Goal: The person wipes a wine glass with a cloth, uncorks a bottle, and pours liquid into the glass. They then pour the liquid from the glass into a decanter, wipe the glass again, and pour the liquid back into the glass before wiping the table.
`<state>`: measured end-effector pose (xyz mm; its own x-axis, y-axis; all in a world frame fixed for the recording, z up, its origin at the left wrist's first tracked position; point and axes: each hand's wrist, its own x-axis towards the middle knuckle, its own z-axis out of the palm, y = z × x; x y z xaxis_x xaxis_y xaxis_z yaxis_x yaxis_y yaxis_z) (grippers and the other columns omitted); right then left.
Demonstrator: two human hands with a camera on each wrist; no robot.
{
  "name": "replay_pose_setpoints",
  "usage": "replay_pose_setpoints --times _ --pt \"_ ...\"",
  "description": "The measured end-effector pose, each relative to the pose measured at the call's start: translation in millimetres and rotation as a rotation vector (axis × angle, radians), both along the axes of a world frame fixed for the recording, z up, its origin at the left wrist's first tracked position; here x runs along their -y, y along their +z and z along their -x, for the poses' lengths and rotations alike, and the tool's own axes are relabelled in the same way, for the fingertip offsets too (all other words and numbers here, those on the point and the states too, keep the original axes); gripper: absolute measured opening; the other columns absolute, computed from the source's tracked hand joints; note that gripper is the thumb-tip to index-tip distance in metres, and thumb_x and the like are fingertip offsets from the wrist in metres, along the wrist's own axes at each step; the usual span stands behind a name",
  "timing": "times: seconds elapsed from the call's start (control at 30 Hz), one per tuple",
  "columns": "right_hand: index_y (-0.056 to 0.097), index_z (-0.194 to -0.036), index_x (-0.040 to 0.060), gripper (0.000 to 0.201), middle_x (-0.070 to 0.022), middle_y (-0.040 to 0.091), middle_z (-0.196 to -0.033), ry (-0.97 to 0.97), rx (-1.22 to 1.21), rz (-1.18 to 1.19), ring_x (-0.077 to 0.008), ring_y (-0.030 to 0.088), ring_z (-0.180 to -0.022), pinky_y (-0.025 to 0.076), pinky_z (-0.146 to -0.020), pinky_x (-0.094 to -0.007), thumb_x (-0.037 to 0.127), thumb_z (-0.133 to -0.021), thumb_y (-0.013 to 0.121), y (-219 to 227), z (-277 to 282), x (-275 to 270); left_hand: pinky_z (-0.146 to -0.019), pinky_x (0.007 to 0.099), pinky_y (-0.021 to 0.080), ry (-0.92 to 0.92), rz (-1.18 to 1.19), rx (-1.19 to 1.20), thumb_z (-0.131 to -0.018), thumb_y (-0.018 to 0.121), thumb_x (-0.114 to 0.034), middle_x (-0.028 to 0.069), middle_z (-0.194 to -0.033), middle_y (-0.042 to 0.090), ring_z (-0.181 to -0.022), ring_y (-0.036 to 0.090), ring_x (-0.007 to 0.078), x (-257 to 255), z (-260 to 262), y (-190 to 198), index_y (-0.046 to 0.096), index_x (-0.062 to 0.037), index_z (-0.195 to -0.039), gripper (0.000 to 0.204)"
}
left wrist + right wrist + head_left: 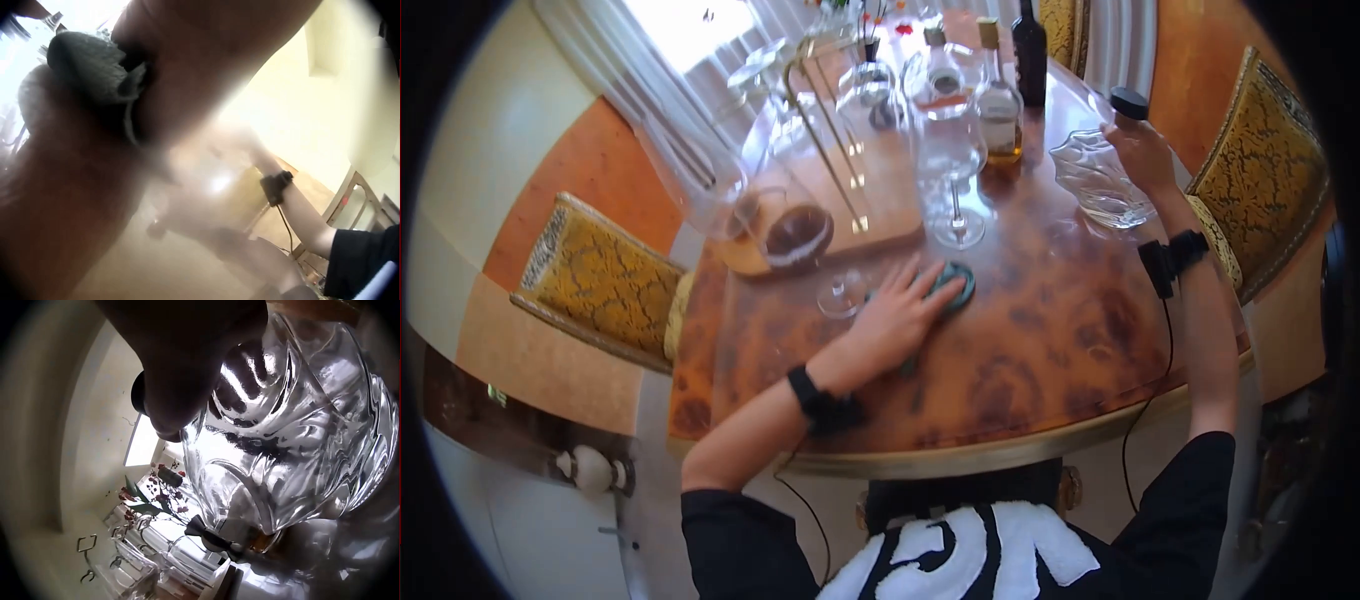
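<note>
Over the bench's (pixel 1050 390) right side tilts the clear decanter (pixel 1095 180), its neck grasped in the right hand's (pixel 1145 158) grip. The left hand's (pixel 892 322) grip is released, extended fingers pressing a green cloth (pixel 962 288). Wiping seems underway; next calls for steady pressure.
</note>
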<state>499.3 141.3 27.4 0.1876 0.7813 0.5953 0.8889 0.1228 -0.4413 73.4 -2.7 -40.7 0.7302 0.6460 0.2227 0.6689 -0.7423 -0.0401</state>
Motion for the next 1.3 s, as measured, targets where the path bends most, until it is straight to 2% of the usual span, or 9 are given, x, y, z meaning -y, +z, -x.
replay_pose_setpoints --times 0.13,0.3,0.57,0.63,0.77,0.9,1.0,1.13,1.3 --pt "0.073 -0.105 0.0067 0.05 -0.0228 0.072 -0.098 0.121 0.019 -0.008 -0.0454 0.066 -0.098 0.052 -0.084 -0.0494 0.053 -0.09 0.061 5 28 64 -0.117 0.0556 0.031 0.062 -0.02 0.062 -0.087 0.061 -0.007 0.0198 -0.151 0.044 -0.141 0.039 0.0443 -36 -14 -12 0.04 -0.0158 -0.152 0.068" --pt "0.073 -0.106 0.0042 0.035 -0.0148 0.074 -0.083 0.358 -0.171 0.096 -0.0248 0.072 -0.082 0.053 -0.076 -0.0384 0.036 -0.093 0.067 6 48 131 -0.119 0.0516 0.029 0.167 -0.096 0.135 -0.098 0.061 -0.024 0.0197 -0.152 0.043 -0.142 0.038 0.041 -14 -23 13 0.036 -0.0122 -0.153 0.062" --pt "0.073 -0.101 0.0033 0.031 -0.0121 0.072 -0.079 0.541 -0.303 -0.063 -0.0221 0.072 -0.075 0.053 -0.071 -0.0348 0.031 -0.088 0.077 6 125 180 -0.11 0.0463 0.042 -0.047 0.256 0.7 -0.091 0.073 -0.027 0.0268 -0.145 0.047 -0.132 0.048 0.0461 51 7 68 0.039 -0.0026 -0.149 0.072" --pt "0.069 -0.11 -0.0005 0.028 -0.0101 0.074 -0.095 0.573 -0.189 0.07 -0.0132 0.068 -0.087 0.052 -0.08 -0.0322 0.018 -0.09 0.073 13 139 183 -0.108 0.0458 0.043 -0.09 0.252 0.706 -0.091 0.074 -0.029 0.0279 -0.145 0.047 -0.13 0.051 0.0475 54 0 80 0.036 -0.0018 -0.151 0.076" --pt "0.071 -0.093 0.0068 0.036 -0.0135 0.072 -0.083 0.676 -0.259 -0.013 -0.0329 0.071 -0.074 0.055 -0.068 -0.0414 0.04 -0.084 0.079 18 189 178 -0.108 0.0464 0.043 -0.209 0.104 0.779 -0.086 0.079 -0.029 0.0288 -0.147 0.044 -0.134 0.047 0.0467 52 -19 109 0.032 -0.0001 -0.153 0.086" --pt "0.07 -0.096 0.0076 0.037 -0.0147 0.071 -0.084 0.813 -0.274 -0.125 -0.0361 0.07 -0.074 0.056 -0.068 -0.0432 0.04 -0.081 0.079 8 217 167 -0.102 0.0436 0.047 -0.282 -0.046 0.709 -0.081 0.083 -0.025 0.0245 -0.14 0.053 -0.127 0.055 0.0417 37 -35 144 0.046 -0.0037 -0.146 0.078" --pt "0.069 -0.103 0.0071 0.043 -0.0138 0.071 -0.085 0.906 -0.271 -0.112 -0.0384 0.069 -0.077 0.056 -0.07 -0.0457 0.039 -0.076 0.079 6 223 164 -0.093 0.0367 0.053 -0.256 0.245 0.817 -0.076 0.086 -0.018 0.0137 -0.112 0.07 -0.104 0.068 0.0277 18 -38 143 0.065 -0.0013 -0.123 0.054" --pt "0.07 -0.107 0.0065 0.047 -0.0154 0.071 -0.092 0.839 -0.256 -0.136 -0.0397 0.069 -0.08 0.056 -0.071 -0.0445 0.043 -0.078 0.077 9 220 166 -0.098 0.0321 0.049 -0.363 0.635 0.947 -0.07 0.09 -0.017 0.0085 -0.115 0.068 -0.104 0.065 0.0148 7 -34 142 0.064 -0.0007 -0.122 0.06" --pt "0.071 -0.112 0.0111 0.065 -0.0137 0.069 -0.117 1.172 -0.141 0.336 -0.0306 0.065 -0.109 0.052 -0.094 -0.0389 0.063 -0.074 0.078 33 200 140 -0.106 0.0342 0.045 -0.444 0.831 0.95 -0.07 0.088 -0.016 0.0074 -0.105 0.07 -0.101 0.065 0.0142 -12 -28 136 0.067 -0.0013 -0.112 0.05"
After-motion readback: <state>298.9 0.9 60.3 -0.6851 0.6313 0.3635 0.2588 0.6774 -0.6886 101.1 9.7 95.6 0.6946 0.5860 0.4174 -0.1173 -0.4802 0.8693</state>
